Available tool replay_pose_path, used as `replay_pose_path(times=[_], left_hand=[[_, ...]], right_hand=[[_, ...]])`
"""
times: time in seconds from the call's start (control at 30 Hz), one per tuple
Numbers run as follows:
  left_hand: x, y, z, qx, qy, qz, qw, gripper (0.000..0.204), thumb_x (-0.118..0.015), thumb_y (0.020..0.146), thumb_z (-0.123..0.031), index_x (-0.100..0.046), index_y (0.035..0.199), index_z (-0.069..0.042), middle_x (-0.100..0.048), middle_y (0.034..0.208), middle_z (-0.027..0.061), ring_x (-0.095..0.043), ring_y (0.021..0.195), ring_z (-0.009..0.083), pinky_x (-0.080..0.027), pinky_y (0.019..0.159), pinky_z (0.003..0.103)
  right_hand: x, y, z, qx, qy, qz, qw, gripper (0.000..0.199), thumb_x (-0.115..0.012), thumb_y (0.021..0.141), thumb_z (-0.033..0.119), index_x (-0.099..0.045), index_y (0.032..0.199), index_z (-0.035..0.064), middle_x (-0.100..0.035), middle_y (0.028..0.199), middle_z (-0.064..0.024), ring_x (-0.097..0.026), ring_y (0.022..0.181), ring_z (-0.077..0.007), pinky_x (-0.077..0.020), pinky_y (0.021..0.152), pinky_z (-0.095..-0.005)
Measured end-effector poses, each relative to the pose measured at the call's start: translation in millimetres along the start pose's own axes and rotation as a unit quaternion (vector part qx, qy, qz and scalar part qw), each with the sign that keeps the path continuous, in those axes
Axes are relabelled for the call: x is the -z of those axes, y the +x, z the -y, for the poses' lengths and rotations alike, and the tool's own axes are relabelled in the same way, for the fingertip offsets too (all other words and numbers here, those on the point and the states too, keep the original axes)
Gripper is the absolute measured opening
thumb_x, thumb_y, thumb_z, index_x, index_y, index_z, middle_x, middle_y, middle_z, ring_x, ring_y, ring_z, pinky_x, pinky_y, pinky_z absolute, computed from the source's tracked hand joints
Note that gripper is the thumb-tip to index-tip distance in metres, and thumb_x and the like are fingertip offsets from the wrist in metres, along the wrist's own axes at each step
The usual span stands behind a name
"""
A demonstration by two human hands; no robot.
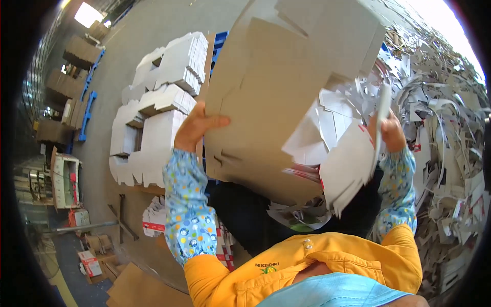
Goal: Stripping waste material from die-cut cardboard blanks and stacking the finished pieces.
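Head view: we find the left hand (197, 126) gripping a brown sheet (261, 107) over the lap (232, 207), the right hand (392, 133) pinching pale card (349, 162); we judge stacked white blanks (164, 128) done, this sheet unfinished.

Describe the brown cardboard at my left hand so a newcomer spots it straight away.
Start at the big heap of paper scraps along the right side, then look left to mid-view. There the left hand grips the brown cardboard by its left edge. Its broad brown face sets it apart from the white stacks further left.
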State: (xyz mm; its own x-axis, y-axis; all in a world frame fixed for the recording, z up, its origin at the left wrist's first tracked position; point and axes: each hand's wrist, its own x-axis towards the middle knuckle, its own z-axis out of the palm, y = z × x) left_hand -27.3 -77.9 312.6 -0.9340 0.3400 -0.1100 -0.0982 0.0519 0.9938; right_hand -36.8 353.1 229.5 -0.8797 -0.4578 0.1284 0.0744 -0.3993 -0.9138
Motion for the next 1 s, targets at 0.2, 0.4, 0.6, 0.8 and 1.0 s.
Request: replay_pose_path(times=[0.2, 0.4, 0.6, 0.8, 1.0], left_hand=[[-61, -24, -37, -0.079, 0.136, 0.099, 0.983, 0.020, -0.066, 0.069, -0.007, -0.061, 0.086, 0.002, -0.061, 0.076, 0.0021, -0.053, 0.070, 0.0064, -0.042, 0.061, 0.021], [-76, -23, -28, -0.033, 0.146, 0.126, 0.981, 0.021, -0.064, 0.071, -0.007, -0.061, 0.089, 0.002, -0.061, 0.078, 0.0007, -0.051, 0.071, 0.0051, -0.041, 0.061, 0.020], [-62, -30, -13, -0.020, 0.120, 0.022, 0.992, 0.031, -0.067, 0.070, -0.019, -0.060, 0.089, 0.004, -0.060, 0.078, 0.0047, -0.054, 0.071, 0.0092, -0.043, 0.064, 0.023], [-64, -9, -8, -0.006, 0.191, 0.041, 0.981, 0.045, -0.064, 0.073, -0.033, -0.056, 0.096, 0.005, -0.059, 0.084, 0.0087, -0.054, 0.077, 0.0117, -0.043, 0.067, 0.024], [-81, -2, -21, 0.003, 0.180, 0.041, 0.983, 0.054, -0.050, 0.080, -0.045, -0.053, 0.102, 0.004, -0.059, 0.084, 0.0070, -0.054, 0.075, 0.0131, -0.043, 0.068, 0.025]], right_hand=[[65, 92, -76, 0.182, 0.223, -0.336, 0.897, 0.030, -0.054, 0.080, 0.025, -0.051, 0.103, 0.0051, -0.052, 0.089, -0.0039, -0.049, 0.081, -0.0100, -0.0407, 0.071, -0.0272], [-55, 103, -170, 0.212, 0.272, -0.327, 0.880, 0.035, -0.050, 0.082, 0.031, -0.047, 0.107, 0.0066, -0.049, 0.094, -0.0046, -0.047, 0.086, -0.0118, -0.0401, 0.074, -0.0282], [-65, 67, -140, 0.242, -0.205, -0.454, 0.833, 0.044, -0.040, 0.085, 0.044, -0.045, 0.110, 0.0077, -0.050, 0.097, -0.0051, -0.048, 0.092, -0.0176, -0.0406, 0.079, -0.0318], [-143, 18, -57, 0.087, 0.392, -0.086, 0.912, 0.045, -0.042, 0.084, 0.042, -0.047, 0.109, 0.0043, -0.054, 0.101, -0.0082, -0.056, 0.082, -0.0204, -0.0445, 0.073, -0.0336], [-172, 16, -32, 0.118, 0.289, -0.170, 0.935, 0.031, -0.055, 0.079, 0.025, -0.049, 0.100, 0.0032, -0.056, 0.090, -0.0072, -0.056, 0.082, -0.0192, -0.0466, 0.070, -0.0303]])
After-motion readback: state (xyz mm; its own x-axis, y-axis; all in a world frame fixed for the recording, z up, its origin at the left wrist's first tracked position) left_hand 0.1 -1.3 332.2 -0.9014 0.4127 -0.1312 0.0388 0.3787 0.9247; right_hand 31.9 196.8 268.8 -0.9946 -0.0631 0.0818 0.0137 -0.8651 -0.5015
